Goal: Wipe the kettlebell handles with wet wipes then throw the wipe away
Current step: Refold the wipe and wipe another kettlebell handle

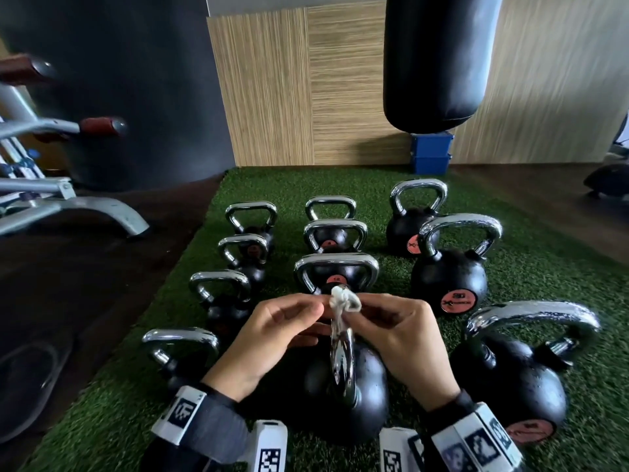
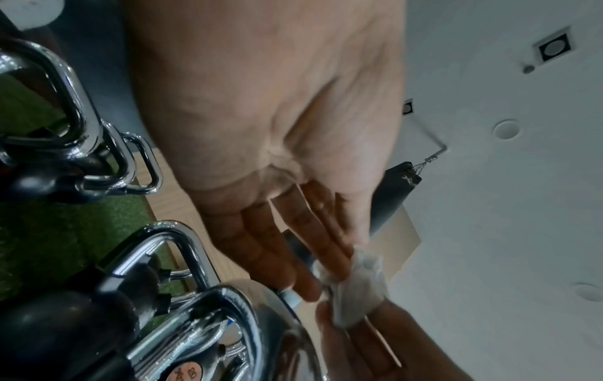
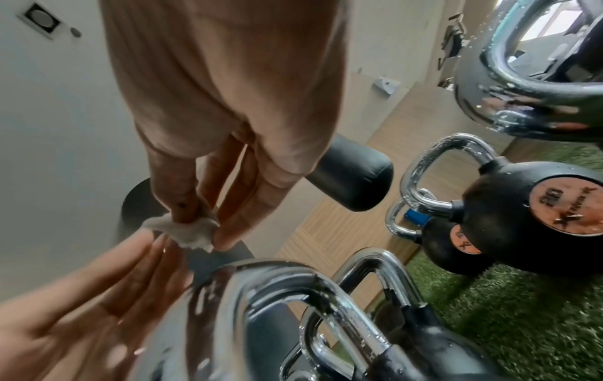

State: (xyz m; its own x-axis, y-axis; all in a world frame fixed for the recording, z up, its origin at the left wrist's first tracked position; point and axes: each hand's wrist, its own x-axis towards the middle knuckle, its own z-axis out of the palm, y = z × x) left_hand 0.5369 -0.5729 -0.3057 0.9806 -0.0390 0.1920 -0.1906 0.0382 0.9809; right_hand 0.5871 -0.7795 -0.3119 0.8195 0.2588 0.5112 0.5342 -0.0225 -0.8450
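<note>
A crumpled white wet wipe (image 1: 343, 303) is held between both hands just above the chrome handle (image 1: 342, 356) of the nearest middle kettlebell (image 1: 367, 390), whose handle faces me edge-on. My right hand (image 1: 360, 313) pinches the wipe (image 3: 186, 232) between thumb and fingers. My left hand (image 1: 318, 310) meets it from the left, thumb and nearly straight fingers (image 2: 287, 263) closing on the wipe's (image 2: 359, 281) edge. The wipe hangs down to the top of the handle; whether it touches the chrome I cannot tell.
Several black kettlebells with chrome handles stand in rows on green turf (image 1: 544, 267); the right-hand ones (image 1: 449, 277) carry water droplets. A black punching bag (image 1: 439, 63) hangs at the back above blue boxes (image 1: 430, 155). A grey bench frame (image 1: 68, 206) stands left on dark floor.
</note>
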